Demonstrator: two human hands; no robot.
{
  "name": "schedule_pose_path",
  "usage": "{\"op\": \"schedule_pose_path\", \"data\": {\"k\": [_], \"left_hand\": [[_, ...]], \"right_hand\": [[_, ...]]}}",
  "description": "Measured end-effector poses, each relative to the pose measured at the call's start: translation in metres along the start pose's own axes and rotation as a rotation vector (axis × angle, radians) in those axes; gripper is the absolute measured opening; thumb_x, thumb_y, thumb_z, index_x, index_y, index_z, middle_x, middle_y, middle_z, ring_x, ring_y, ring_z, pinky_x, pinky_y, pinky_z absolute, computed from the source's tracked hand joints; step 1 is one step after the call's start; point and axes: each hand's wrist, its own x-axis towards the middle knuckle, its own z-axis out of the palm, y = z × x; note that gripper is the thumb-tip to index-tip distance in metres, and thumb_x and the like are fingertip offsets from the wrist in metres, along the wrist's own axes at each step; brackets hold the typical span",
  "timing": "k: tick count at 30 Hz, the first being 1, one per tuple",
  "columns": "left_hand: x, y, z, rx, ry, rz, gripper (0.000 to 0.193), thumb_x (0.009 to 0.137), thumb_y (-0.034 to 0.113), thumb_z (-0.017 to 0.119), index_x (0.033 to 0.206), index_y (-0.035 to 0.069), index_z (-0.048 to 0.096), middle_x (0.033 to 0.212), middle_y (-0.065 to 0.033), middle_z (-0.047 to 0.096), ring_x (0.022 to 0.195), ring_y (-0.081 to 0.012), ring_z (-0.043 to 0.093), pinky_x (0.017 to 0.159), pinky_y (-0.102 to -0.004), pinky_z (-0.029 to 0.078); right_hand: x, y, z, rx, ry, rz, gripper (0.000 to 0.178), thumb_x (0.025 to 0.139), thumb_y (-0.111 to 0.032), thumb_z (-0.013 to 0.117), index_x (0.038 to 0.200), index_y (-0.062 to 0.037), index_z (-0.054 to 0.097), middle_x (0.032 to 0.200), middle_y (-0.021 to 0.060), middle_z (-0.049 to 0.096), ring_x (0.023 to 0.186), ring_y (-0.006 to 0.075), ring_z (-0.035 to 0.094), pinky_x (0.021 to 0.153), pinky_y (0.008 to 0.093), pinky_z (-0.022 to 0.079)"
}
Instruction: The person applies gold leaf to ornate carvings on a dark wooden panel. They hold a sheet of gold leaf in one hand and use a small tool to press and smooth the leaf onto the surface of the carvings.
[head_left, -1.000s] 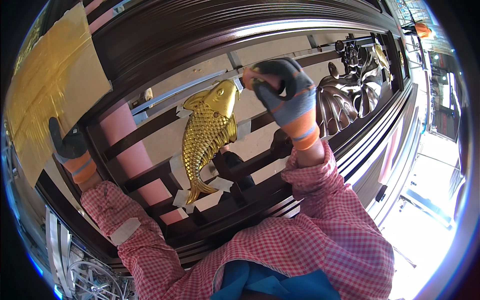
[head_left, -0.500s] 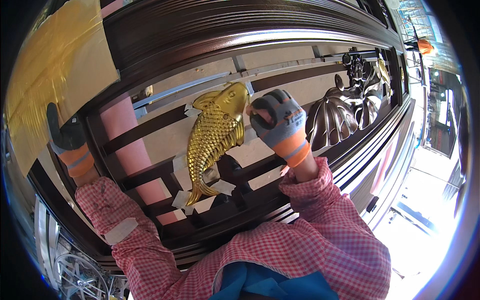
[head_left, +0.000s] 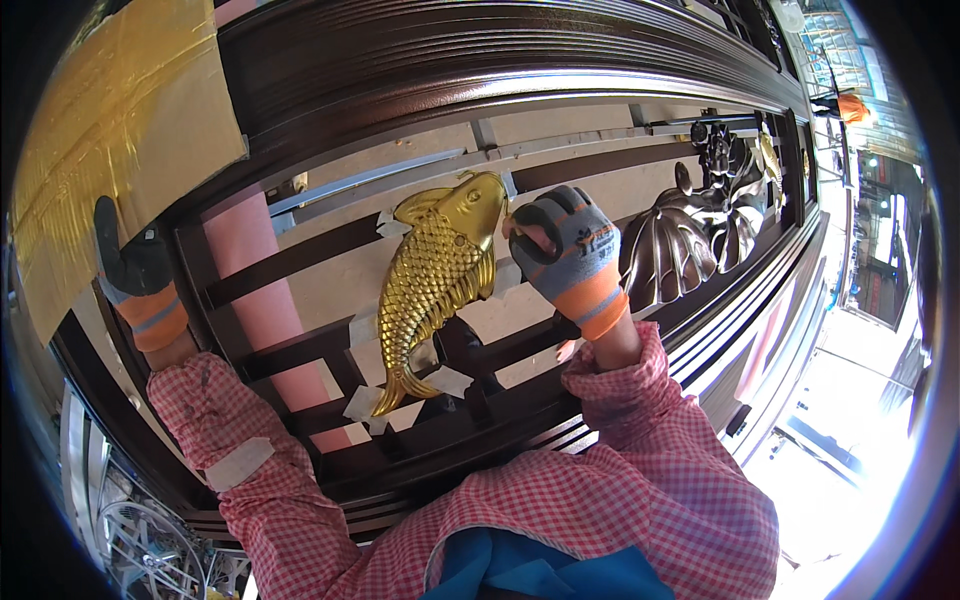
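Note:
A gold fish ornament (head_left: 432, 270) with raised scales lies on dark brown metal bars (head_left: 290, 278), head toward the far side. Scraps of whitish tape stick out around its edges. My right hand (head_left: 570, 255), in a grey and orange glove, is closed in a pinch right beside the fish's head. What its fingertips hold, if anything, is too small to make out. At the left, my left hand (head_left: 145, 285) in a matching glove grips the lower edge of a gold-smeared cardboard sheet (head_left: 195, 125). Its thumb lies over the front; the other fingers are hidden behind.
A dark lotus-shaped ornament (head_left: 672, 240) is fixed to the bars at right, with another gold piece (head_left: 770, 155) beyond it. A wide ribbed dark rail (head_left: 500, 50) runs along the far side. A person in orange (head_left: 852, 108) is far off at upper right.
The scene has shifted slightly in the picture. My right hand keeps its pinch beside the fish's head, and my left hand stays on the cardboard.

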Motion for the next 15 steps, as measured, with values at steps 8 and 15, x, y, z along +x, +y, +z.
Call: {"op": "schedule_pose_path", "data": {"k": [8,15], "left_hand": [[-0.009,-0.017,0.002,-0.005,-0.066,-0.067,0.04,0.094,0.017,0.065,0.131,0.008,0.055,0.124,-0.0154,0.063,0.113,-0.026,0.061,0.099,-0.0343,0.048],[-0.004,-0.012,0.001,0.034,-0.022,-0.016,0.04,0.094,0.018,0.065,0.131,0.009,0.055,0.122,-0.0155,0.064,0.111,-0.0259,0.062,0.098,-0.0354,0.049]], "right_hand": [[0.004,-0.008,-0.015,0.076,0.098,-0.027,0.013,0.071,-0.016,0.071,0.084,-0.0155,0.069,0.087,0.002,0.064,0.082,0.027,0.061,0.067,0.0383,0.052],[0.02,-0.005,-0.003,0.081,0.228,-0.022,0.019,0.073,-0.016,0.072,0.091,-0.0176,0.073,0.09,0.0044,0.065,0.084,0.0293,0.061,0.071,0.0384,0.053]]}}
